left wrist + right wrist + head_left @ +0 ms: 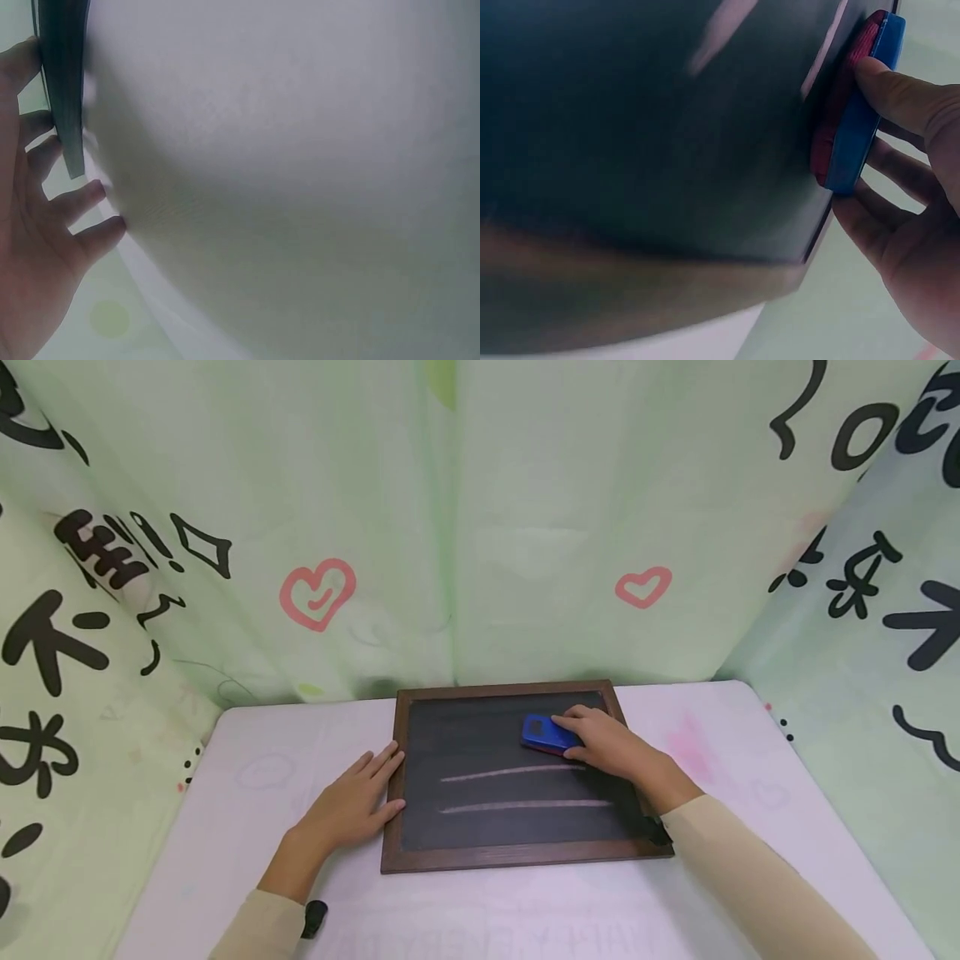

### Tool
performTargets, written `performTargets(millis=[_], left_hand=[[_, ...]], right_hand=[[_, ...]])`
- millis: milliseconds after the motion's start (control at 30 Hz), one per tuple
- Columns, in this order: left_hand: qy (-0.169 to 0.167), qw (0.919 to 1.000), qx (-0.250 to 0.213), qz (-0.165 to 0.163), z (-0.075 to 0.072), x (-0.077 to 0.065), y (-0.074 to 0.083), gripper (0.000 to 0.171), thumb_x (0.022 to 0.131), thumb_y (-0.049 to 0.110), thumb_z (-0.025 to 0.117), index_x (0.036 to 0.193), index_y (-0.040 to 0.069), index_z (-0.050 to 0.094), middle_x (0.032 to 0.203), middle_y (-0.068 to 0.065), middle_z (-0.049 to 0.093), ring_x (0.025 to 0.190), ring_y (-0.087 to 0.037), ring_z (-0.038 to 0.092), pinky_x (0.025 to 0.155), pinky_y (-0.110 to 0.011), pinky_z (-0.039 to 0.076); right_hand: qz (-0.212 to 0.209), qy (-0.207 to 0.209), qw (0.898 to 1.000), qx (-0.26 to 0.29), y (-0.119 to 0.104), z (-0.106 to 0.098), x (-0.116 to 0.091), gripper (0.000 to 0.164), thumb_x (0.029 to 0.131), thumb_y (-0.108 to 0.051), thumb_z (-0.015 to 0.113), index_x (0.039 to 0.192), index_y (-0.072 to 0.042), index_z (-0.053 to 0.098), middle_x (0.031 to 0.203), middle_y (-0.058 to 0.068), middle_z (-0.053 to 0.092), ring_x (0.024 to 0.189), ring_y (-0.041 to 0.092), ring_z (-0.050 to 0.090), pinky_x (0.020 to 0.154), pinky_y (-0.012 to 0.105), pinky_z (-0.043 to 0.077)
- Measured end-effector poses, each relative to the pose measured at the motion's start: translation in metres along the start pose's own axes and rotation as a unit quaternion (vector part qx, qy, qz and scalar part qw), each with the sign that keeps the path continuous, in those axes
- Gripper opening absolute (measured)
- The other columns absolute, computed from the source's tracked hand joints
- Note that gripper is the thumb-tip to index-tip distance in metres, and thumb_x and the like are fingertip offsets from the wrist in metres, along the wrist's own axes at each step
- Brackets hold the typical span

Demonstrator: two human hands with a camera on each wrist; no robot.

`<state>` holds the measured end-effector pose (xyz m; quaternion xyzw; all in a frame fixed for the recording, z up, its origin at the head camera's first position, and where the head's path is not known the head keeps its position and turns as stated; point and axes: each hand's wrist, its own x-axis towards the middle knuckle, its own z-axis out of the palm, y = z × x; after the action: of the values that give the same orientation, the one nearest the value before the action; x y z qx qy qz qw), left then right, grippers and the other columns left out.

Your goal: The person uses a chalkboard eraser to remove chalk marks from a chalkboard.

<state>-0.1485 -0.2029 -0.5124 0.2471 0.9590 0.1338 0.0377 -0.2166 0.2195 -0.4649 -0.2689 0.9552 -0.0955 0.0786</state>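
A blackboard (480, 727) in a brown wooden frame lies on the table, with two pale pink chalk lines (525, 806) across its lower half. My right hand (609, 742) grips a blue board eraser (546, 733) on the board's upper right part. In the right wrist view, the red pad (847, 105) of the eraser faces the dark surface, thumb on one side and fingers on the other. At the frame's left edge rests my left hand (348, 806), its fingers extended and touching the wood. The left wrist view shows those fingertips (94, 189) beside the frame's side (64, 82).
The white table (300, 743) carries faint pink smudges to the right of the board. Pale green curtains (525, 527) with black lettering and red hearts hang behind the table and on both sides. The board's far edge lies close to the back curtain.
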Motion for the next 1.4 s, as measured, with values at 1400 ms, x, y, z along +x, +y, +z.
performTargets(millis=[1400], left_hand=[[-0.007, 1.0, 0.003, -0.005, -0.003, 0.002, -0.002, 0.074, 0.103, 0.047, 0.058, 0.162, 0.009, 0.034, 0.171, -0.008, 0.028, 0.149, -0.047, 0.037, 0.119, -0.056, 0.039]], right_hand=[[-0.046, -0.077, 0.995, -0.049, -0.131, 0.015, 0.13, 0.06, 0.103, -0.026, 0.066, 0.158, -0.012, 0.045, 0.152, 0.012, 0.051, 0.136, 0.033, 0.053, 0.115, 0.042, 0.047]])
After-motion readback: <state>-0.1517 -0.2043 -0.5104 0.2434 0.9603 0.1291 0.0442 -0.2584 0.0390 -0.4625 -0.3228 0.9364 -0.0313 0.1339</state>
